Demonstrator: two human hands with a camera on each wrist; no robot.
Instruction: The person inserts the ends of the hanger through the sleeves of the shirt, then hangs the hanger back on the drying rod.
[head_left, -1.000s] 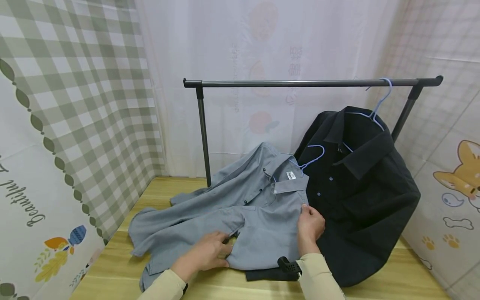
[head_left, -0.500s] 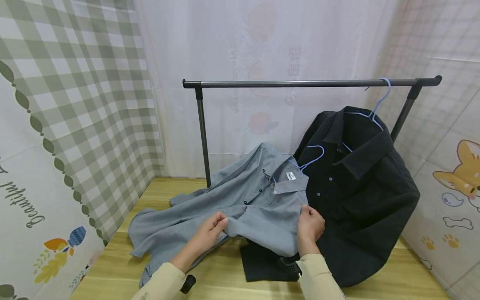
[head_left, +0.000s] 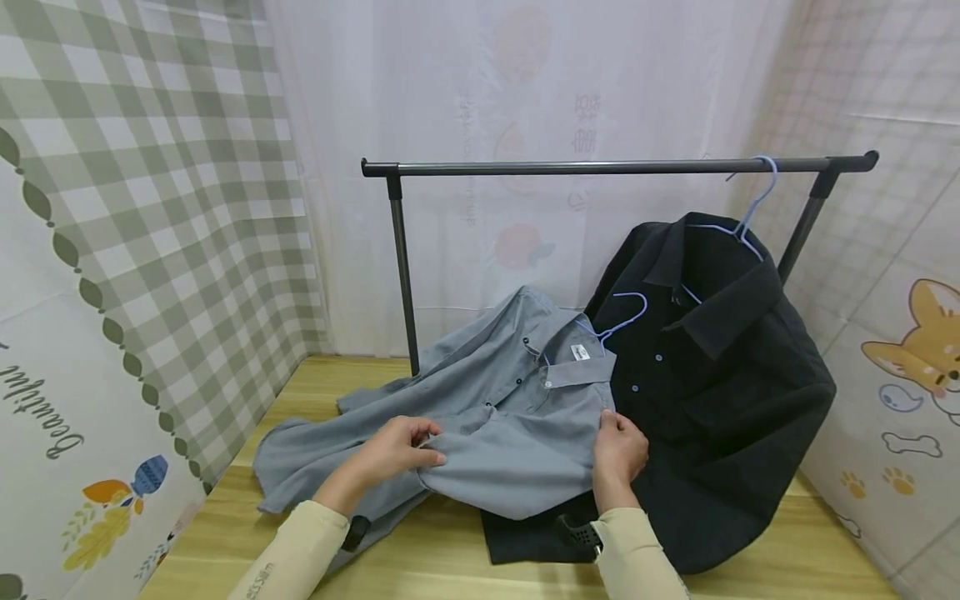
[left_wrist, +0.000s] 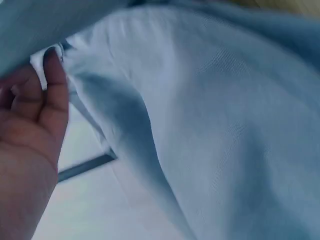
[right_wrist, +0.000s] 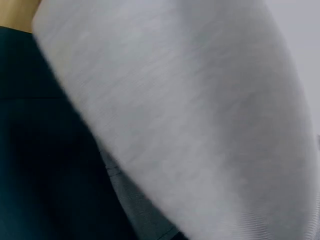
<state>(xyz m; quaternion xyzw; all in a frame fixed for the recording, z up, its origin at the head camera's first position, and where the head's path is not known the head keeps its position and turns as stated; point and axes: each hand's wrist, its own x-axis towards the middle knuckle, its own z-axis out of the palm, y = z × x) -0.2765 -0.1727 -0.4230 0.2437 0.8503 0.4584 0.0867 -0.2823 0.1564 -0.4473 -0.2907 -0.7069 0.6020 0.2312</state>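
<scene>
A grey-blue button-up shirt (head_left: 525,467) lies across the table with a light blue hanger (head_left: 626,317) in its collar. In the head view, my left hand (head_left: 393,454) holds the shirt's near part at its left end, thumb and fingers apart with fabric between them. The left wrist view shows the fingers (left_wrist: 54,100) bent at the cloth's edge. On the shirt's right side, below the collar, my right hand (head_left: 621,450) pinches the fabric. Grey cloth (right_wrist: 175,100) fills most of the right wrist view, hiding that hand.
A black shirt (head_left: 720,400) hangs on a second blue hanger (head_left: 750,217) from the dark rack bar (head_left: 555,168), its lower part spreading over the wooden table (head_left: 435,558) and beneath the grey shirt. A checked cloth stands at the left; printed white sheets stand behind and at the right.
My left hand rose from beside the table with the shirt's near part and moved left, spreading that cloth out. My right hand has kept its pinch in about the same place.
</scene>
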